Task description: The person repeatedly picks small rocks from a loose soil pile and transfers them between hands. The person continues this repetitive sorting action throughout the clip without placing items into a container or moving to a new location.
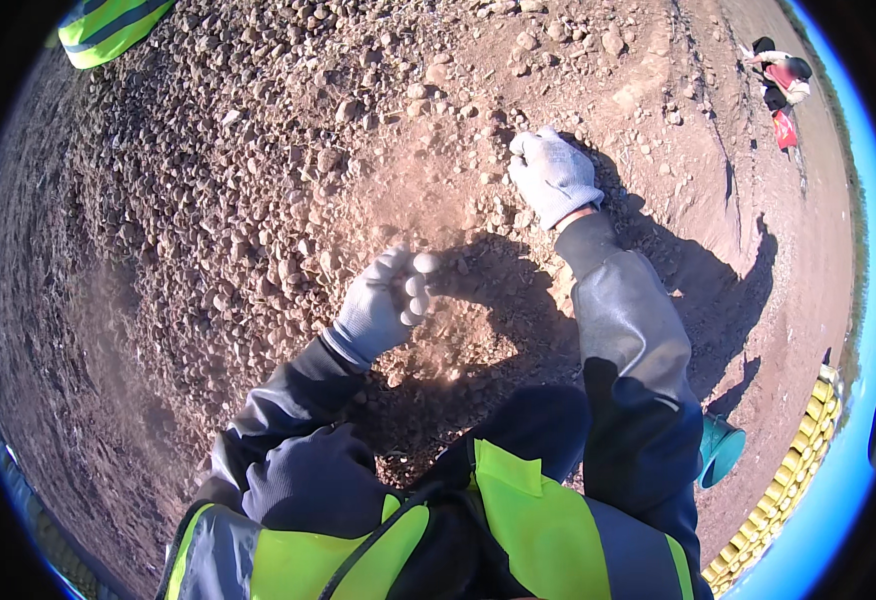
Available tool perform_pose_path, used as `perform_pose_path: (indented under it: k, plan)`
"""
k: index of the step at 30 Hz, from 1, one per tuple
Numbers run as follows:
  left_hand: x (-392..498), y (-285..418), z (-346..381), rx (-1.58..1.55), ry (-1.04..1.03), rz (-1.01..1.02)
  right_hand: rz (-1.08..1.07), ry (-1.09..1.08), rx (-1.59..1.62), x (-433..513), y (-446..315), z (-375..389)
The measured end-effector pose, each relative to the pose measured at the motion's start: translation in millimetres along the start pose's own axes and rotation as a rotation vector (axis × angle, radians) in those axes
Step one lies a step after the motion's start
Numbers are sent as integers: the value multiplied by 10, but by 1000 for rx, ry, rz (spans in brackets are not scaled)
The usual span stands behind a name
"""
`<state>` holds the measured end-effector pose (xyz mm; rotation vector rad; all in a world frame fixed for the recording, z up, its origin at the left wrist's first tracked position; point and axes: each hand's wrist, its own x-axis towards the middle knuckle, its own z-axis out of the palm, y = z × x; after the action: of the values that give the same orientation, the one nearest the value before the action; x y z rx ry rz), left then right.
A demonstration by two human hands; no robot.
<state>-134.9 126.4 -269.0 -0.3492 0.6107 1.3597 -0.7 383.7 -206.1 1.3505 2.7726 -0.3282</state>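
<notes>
Both of my hands wear pale knitted work gloves. My left hand (pixel 374 307) hovers over the lumpy soil near the middle, its fingers curled. Several pale rounded shapes (pixel 417 287) line its right side; I cannot tell whether they are glove fingertips or small lumps in the hand. Farther forward and to the right, my right hand (pixel 554 174) is low over the dirt with bent fingers. Its fingertips are turned away, so anything within them is hidden. Brown stones or clods (pixel 258 217) lie thick beside and beyond my left hand.
A teal bucket (pixel 719 454) lies tipped beside my right elbow. Stacked yellow sacks (pixel 790 480) line the lower right edge. Another person (pixel 787 75) is low to the ground at the upper right by a red bag (pixel 784 129). A hi-vis garment (pixel 111 30) shows at the upper left.
</notes>
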Motion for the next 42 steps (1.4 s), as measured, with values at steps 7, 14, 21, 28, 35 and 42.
perform_pose_path:
  k: [7, 14, 21, 28, 35, 42]
  plan:
    - [-86, 135, 42, 142, -74, 76, 38, 213, 343, -485, -397, -150]
    - [-62, 101, 195, -17, -3, 46, -284, 292, 453, -1034, -350, -149]
    - [-75, 103, 153, 66, -79, -7, 384, 726, 402, -745, 1534, -656]
    - [-78, 78, 114, 42, -17, -9, 417, 521, 644, -650, 1432, -515]
    - [-126, 98, 182, 95, -39, 45, 583, 470, 1207, -885, 1151, -643]
    - [-121, 89, 196, 67, -45, 37, 590, 570, 1162, -962, 1230, -664]
